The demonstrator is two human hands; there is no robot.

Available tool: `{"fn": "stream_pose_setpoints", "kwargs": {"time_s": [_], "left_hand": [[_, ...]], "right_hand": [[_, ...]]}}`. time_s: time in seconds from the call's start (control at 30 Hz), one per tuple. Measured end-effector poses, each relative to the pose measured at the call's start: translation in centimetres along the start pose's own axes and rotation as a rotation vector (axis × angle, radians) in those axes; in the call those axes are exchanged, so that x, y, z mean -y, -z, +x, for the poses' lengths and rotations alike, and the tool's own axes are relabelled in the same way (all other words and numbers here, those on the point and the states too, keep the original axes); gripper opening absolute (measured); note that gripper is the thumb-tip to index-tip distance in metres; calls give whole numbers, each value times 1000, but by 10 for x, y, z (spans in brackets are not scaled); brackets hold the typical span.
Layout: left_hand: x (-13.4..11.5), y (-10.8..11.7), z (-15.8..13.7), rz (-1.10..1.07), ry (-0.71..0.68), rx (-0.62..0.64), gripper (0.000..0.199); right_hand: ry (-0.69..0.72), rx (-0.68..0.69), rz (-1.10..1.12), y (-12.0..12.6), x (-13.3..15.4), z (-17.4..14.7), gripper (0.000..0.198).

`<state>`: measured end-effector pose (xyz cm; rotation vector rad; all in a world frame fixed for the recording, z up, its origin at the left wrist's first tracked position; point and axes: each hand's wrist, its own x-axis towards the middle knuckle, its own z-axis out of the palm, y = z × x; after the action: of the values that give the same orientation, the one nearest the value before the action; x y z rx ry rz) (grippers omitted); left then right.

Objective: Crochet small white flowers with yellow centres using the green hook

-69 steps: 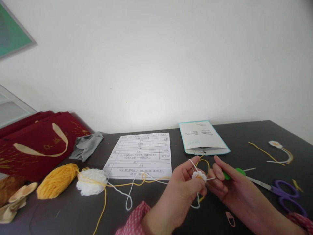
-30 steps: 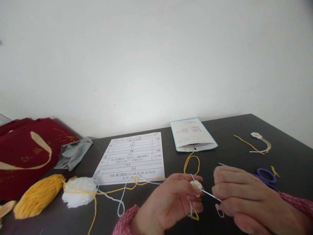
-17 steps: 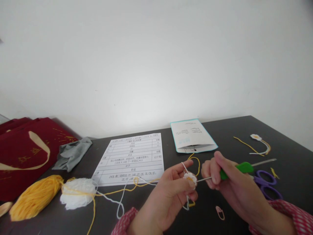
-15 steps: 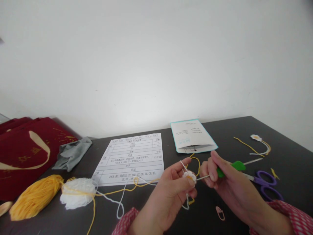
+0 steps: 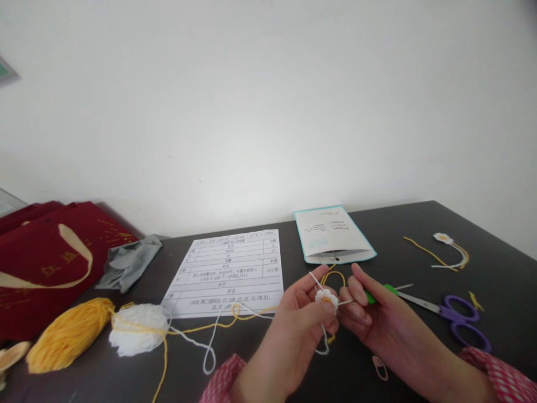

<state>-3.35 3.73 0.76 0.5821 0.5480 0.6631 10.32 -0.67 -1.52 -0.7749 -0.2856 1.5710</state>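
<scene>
The sheet [image 5: 226, 277] carries a printed Chinese table, a "12" legible; the pouch [image 5: 331, 232] to its right has print too small to read. Right of the sheet's near edge, the left hand [image 5: 289, 330] pinches the flower [image 5: 325, 295]; the right hand [image 5: 377, 322] grips the hook [image 5: 391, 289], closer to the flower than half a second ago. Black table [image 5: 403, 224], white wall [image 5: 268, 112].

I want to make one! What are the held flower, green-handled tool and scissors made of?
Held flower: matte yarn, maybe cotton; bumpy petals. Green-handled tool: smooth, evenly coloured, probably plastic handle; thin, greyish, likely metal shaft. Scissors: purple, likely plastic handles; thin, greyish, probably steel blades.
</scene>
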Motion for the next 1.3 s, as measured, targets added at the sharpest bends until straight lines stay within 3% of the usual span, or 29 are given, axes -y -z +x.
{"fn": "stream_pose_setpoints", "kwargs": {"time_s": [0.2,0.4,0.6,0.77,0.93,1.03,1.3], "left_hand": [[0,-4,-3,-25,31,-48,52],[1,0,-3,-211,168,69,37],[0,1,-3,-298,271,121,36],[4,3,-4,-333,290,121,36],[6,6,-3,-343,329,131,33],[6,6,-3,-337,351,135,34],[3,6,-2,-309,422,162,32]], "right_hand": [[117,6,-114,-4,0,-5,49],[428,43,-383,-5,7,-12,52],[776,271,-766,3,22,-21,46],[1193,510,-1338,-3,38,-28,36],[1283,586,-1434,-18,51,-30,35],[1268,615,-1433,-19,52,-31,32],[1170,579,-1334,9,40,-30,35]]}}
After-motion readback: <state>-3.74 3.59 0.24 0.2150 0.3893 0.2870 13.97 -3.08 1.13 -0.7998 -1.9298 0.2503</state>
